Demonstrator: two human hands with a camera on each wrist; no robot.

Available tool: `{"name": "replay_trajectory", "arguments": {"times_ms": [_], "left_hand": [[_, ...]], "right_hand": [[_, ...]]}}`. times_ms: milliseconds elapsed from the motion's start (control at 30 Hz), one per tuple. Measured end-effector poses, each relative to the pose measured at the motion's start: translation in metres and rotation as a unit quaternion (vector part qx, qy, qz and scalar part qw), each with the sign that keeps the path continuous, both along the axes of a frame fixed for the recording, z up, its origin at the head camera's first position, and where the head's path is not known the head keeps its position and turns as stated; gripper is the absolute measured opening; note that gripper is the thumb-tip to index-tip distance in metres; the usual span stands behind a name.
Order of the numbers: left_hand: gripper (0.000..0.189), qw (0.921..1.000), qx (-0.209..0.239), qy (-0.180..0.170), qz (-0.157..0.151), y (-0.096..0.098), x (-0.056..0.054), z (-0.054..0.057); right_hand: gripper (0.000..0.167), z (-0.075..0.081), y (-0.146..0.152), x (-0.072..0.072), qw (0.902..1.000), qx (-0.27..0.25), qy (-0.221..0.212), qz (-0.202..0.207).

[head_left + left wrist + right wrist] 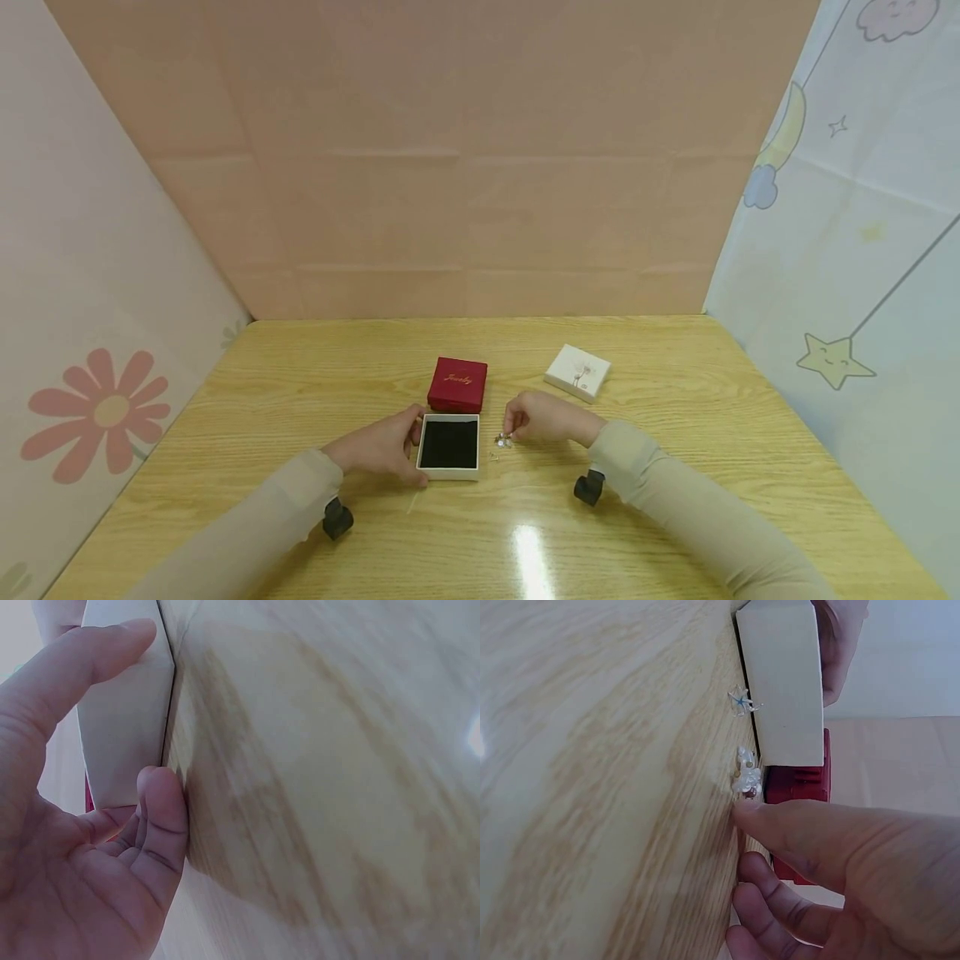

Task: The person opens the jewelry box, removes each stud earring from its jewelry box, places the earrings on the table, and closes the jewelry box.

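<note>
My left hand (382, 447) grips an open white box (447, 477) with a black lining (447, 444). Its thumb (124, 649) presses the near side wall, and the other fingers lie along the left side. Right of the box, my right hand (543, 417) pinches a small pearly white piece of jewelry (747, 774) down at the tabletop, the thumb (772, 821) at its edge and the index fingertip mostly hidden. A tiny clear star-shaped piece with a blue centre (741, 700) lies between that and the box wall.
A red jewelry box (457, 383) with gold lettering stands right behind the white box. Farther back on the right lies a white lid (577, 372) with a flower print. Everything sits on a wooden table (337, 358) with a pink backdrop (465, 167) behind it.
</note>
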State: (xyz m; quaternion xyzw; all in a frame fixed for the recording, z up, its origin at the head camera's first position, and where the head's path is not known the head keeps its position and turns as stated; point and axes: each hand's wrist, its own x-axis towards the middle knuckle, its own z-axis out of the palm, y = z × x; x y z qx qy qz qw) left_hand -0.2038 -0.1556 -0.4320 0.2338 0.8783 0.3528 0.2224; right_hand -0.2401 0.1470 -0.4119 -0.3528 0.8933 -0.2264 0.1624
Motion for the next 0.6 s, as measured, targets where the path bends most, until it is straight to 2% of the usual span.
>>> {"name": "replay_trajectory", "arguments": {"times_ms": [600], "left_hand": [[0.083, 1.0, -0.002, 0.002, 0.002, 0.0006, 0.0017, 0.0029]], "right_hand": [[0.013, -0.002, -0.002, -0.0012, 0.9998, 0.014, -0.006, -0.014]]}}
